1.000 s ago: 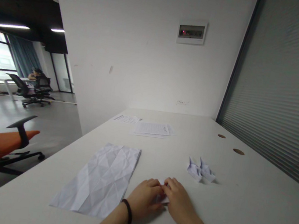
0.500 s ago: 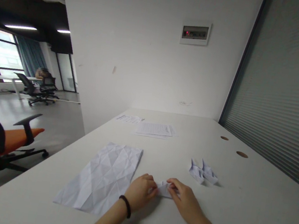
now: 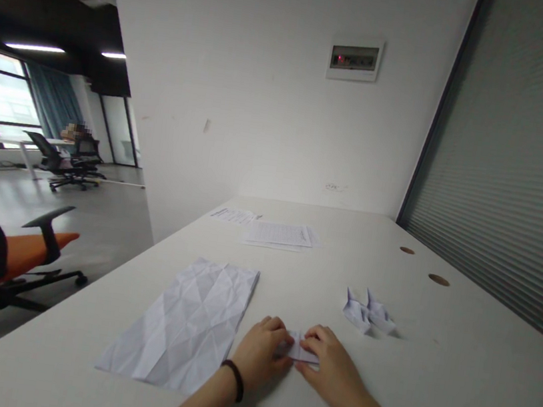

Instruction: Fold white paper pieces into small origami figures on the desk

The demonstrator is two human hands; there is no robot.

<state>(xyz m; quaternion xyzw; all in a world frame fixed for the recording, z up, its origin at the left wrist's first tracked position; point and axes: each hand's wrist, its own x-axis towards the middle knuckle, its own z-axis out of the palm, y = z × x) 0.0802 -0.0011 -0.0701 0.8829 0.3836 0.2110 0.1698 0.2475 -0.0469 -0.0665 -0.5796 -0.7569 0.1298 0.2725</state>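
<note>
A white table [image 3: 452,390] stretches from near to far. On its left lies a large creased white paper [image 3: 189,320]; at the far end, printed pages [image 3: 280,234]. Near the middle are a person's left hand [image 3: 260,353], a dark band [image 3: 237,379] around its wrist, and right hand [image 3: 331,370]. Farther right sit two pointed paper shapes [image 3: 367,315]. Smallest is a folded white paper [image 3: 297,349] between the hands, its left and right ends pinched in their fingers.
</note>
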